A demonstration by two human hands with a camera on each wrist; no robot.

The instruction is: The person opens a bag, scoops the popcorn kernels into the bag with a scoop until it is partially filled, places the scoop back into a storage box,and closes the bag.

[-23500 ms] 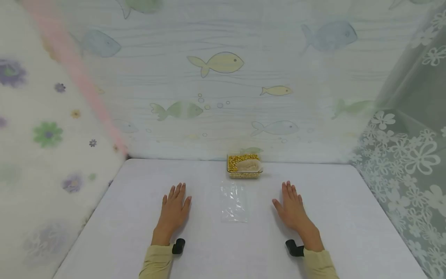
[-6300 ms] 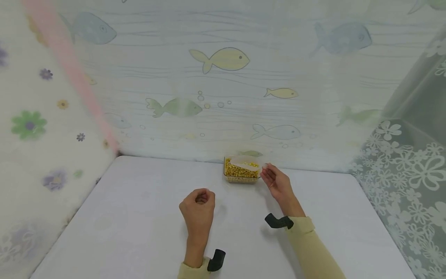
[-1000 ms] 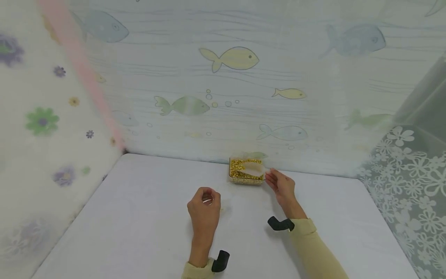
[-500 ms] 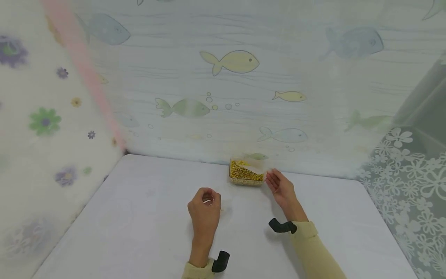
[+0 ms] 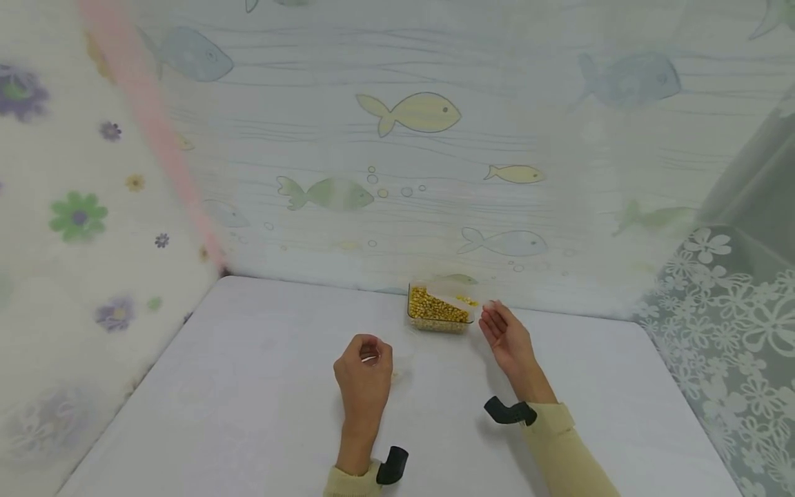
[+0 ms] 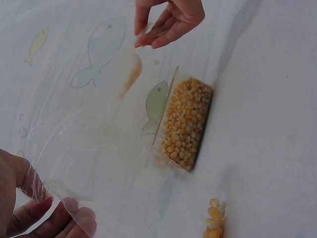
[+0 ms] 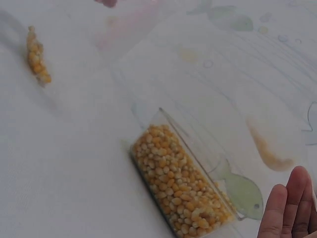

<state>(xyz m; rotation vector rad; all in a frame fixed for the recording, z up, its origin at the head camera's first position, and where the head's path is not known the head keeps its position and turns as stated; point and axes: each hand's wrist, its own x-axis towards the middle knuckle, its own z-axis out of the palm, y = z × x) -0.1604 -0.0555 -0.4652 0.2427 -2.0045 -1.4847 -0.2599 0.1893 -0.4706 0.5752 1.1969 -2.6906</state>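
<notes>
My left hand (image 5: 363,369) pinches the rim of a clear plastic bag (image 6: 124,168), which hangs open above the table. Some corn kernels (image 6: 214,220) lie at the bag's bottom. To the right, my right hand (image 5: 506,338) pinches the handle end of a whitish translucent scoop (image 5: 444,294), held above the box and tilted. Yellow kernels show in the scoop at its right part; in the right wrist view they appear through its wall. Under it stands a clear rectangular box (image 5: 439,326) filled with corn kernels (image 7: 183,193). My right fingers partly hide the scoop's handle.
The box stands near the back edge of the white table (image 5: 261,386), close to a fish-print curtain (image 5: 397,207). A flowered curtain hangs at the left, a lace one at the right. Black wrist-worn pieces (image 5: 509,411) sit at both cuffs.
Long ago the bag lay flat and the scoop rested in the box; both are now held. Within the last second the scoop rose out of the corn with kernels; my right hand shifted slightly right.
</notes>
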